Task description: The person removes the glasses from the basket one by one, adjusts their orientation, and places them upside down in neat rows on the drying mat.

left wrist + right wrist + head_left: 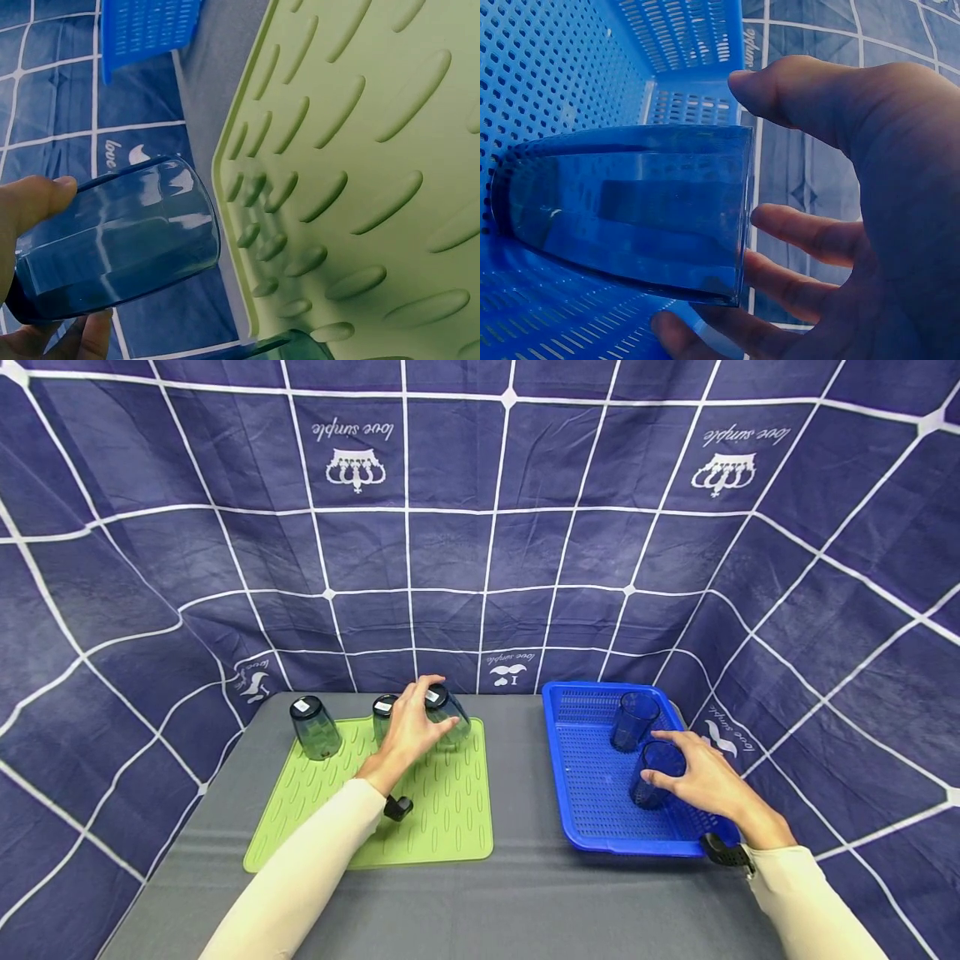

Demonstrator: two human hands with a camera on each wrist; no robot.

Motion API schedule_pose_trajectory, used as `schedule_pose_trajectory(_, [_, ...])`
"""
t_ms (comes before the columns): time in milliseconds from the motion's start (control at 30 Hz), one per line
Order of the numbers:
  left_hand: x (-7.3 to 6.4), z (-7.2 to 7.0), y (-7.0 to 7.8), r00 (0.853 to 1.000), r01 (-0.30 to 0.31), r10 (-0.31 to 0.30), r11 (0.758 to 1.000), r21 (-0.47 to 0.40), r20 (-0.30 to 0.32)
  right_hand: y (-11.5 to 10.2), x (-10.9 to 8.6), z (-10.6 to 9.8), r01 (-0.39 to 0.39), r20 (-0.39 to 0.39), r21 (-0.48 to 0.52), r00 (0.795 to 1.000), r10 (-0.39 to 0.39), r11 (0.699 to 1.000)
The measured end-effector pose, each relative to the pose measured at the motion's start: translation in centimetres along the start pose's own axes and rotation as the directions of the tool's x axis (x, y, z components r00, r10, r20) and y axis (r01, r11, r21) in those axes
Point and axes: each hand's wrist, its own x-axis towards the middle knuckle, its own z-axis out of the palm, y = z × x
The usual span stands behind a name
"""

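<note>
On the left, my left hand (411, 724) grips an upside-down clear bluish drinking glass (453, 717) near its base, thumb on one side and fingers on the other. The rim of this glass (180, 225) points down close by the far edge of the green mat (450, 827). Two more upturned glasses stand at the mat's back, a left one (316, 731) and a middle one (382, 710) partly hidden by my hand. My right hand (701, 772) spreads around the rim of an upright glass (630, 214) in the blue basket (566, 810), thumb apart from it.
Another upright glass (634, 720) stands farther back in the basket. A grey cloth (517, 777) covers the table between mat and basket. Dark blue curtains with white lines (450, 552) hang behind and along both sides.
</note>
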Motion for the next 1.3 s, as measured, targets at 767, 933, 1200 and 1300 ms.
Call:
schedule_pose_trajectory(767, [0.6, 3.3, -2.3, 0.995, -0.090, 0.090, 0.996, -0.015, -0.039, 0.7, 0.3, 0.4, 0.037, 0.032, -0.009, 0.999, -0.036, 0.999])
schedule_pose_trajectory(933, [0.6, 3.5, -2.1, 0.995, -0.091, 0.091, 0.996, -0.003, -0.035, 0.7, 0.3, 0.3, 0.044, 0.027, -0.002, 0.999, -0.044, 0.999])
schedule_pose_trajectory(1200, [0.6, 3.0, -0.4, 0.999, -0.012, 0.011, 1.000, 0.023, 0.051, 0.5, 0.2, 0.2, 0.048, 0.024, -0.005, 0.999, -0.048, 0.999])
schedule_pose_trajectory(1300, [0.6, 3.1, -0.5, 0.999, -0.013, 0.012, 0.999, 0.029, 0.049, 0.5, 0.2, 0.2, 0.049, 0.029, -0.007, 0.998, -0.049, 0.999])
